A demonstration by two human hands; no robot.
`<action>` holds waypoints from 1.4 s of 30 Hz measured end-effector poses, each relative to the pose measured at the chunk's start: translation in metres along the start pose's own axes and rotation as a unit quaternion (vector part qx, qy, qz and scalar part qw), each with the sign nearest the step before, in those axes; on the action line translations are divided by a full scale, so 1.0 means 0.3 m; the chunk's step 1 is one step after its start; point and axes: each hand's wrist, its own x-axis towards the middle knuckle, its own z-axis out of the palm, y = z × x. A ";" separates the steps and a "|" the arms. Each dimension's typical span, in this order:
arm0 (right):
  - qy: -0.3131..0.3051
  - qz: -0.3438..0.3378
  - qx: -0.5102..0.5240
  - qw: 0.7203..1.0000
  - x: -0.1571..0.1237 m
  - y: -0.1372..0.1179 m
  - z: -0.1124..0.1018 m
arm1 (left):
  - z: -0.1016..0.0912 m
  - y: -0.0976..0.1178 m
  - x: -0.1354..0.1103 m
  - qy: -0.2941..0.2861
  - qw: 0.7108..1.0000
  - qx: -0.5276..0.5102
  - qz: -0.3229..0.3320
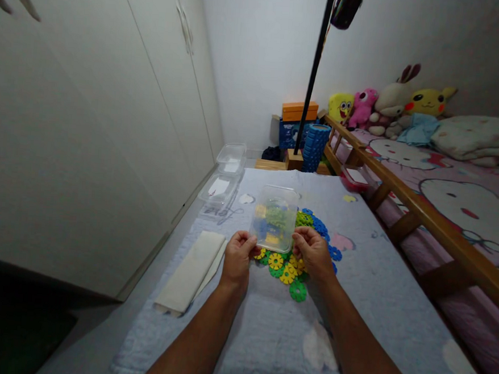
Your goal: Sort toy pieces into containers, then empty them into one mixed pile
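Note:
Both my hands hold a clear plastic container point(274, 217) just above a pile of flower-shaped plastic pieces point(290, 267) in yellow, green and blue. My left hand point(238, 256) pinches its near left corner with the fingers curled. Gripping the near right corner is my right hand point(312, 252). The coloured pieces show through the container's clear wall. They lie spread on a light blue blanket point(352, 308) that covers the floor.
A folded white cloth point(191, 270) lies left of my hands. Two more clear containers point(224, 177) sit at the blanket's far left corner. White wardrobe doors point(108, 131) run along the left. A wooden-railed bed point(443, 223) with plush toys point(392, 103) stands right; a black pole point(312, 77) rises behind.

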 end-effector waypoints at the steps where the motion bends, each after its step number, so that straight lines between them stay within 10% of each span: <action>1: 0.015 -0.015 -0.013 1.000 -0.001 -0.001 -0.008 | 0.000 0.023 0.001 0.007 1.000 -0.002 0.006; 7: 0.105 -0.125 -0.117 0.980 -0.019 -0.010 -0.043 | -0.014 0.225 0.082 0.080 0.994 -0.026 0.066; 16: 0.176 -0.193 -0.175 0.949 -0.013 -0.005 -0.060 | -0.117 0.462 0.412 0.198 0.973 0.019 0.114; 27: 0.189 -0.205 -0.205 0.938 0.013 0.053 -0.082 | -0.167 0.443 0.571 0.252 0.963 0.059 0.068; 37: 0.200 -0.204 -0.214 0.934 0.018 0.066 -0.084 | -0.192 0.409 0.547 0.234 0.969 0.051 0.064; 42: 0.213 -0.200 -0.208 0.934 0.022 0.075 -0.089 | -0.197 0.397 0.485 0.312 0.941 0.066 0.116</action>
